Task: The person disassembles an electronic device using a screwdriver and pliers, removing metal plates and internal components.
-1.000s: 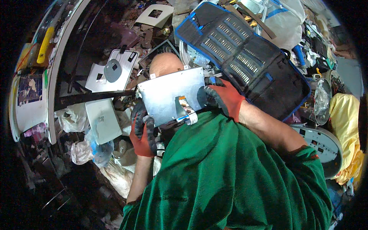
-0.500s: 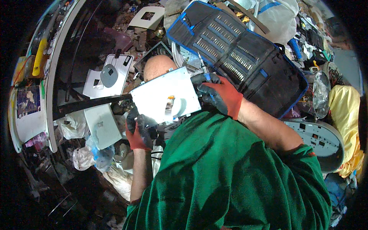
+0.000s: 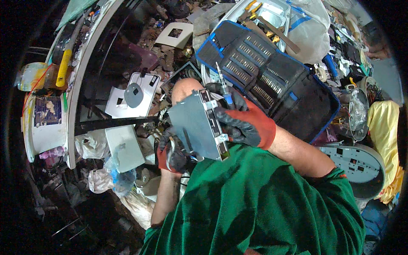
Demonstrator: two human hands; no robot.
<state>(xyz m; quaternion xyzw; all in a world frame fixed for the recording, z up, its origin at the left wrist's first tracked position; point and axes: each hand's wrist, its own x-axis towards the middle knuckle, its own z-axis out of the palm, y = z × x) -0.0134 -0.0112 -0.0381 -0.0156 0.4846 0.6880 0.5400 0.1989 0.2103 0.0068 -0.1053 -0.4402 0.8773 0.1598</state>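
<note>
Between my hands is a flat, grey metal-cased electronic unit (image 3: 193,125), tilted so that a side with slots and connectors faces right. My left hand (image 3: 171,153), in a red and black glove, is closed at its lower left edge, and a pale curved strip runs along the fingers. My right hand (image 3: 248,121), gloved alike, grips the slotted right side. That same hand also keeps a screwdriver (image 3: 221,78) with a blue and clear handle, its shaft pointing up and away. My fingertips behind the unit are hidden.
Beyond my right hand lies an unfolded black bit case (image 3: 306,91) with blue edging and rows of bits. A white panel with a grey disc (image 3: 134,94) and a pale square cover (image 3: 124,148) are at left. An oval grey housing (image 3: 361,165) is at right.
The unit has turned from its bright, flat face to a tilted view showing its slotted side. Both hands shifted with it, and the screwdriver stays in my right hand. The whole view moved slightly.
</note>
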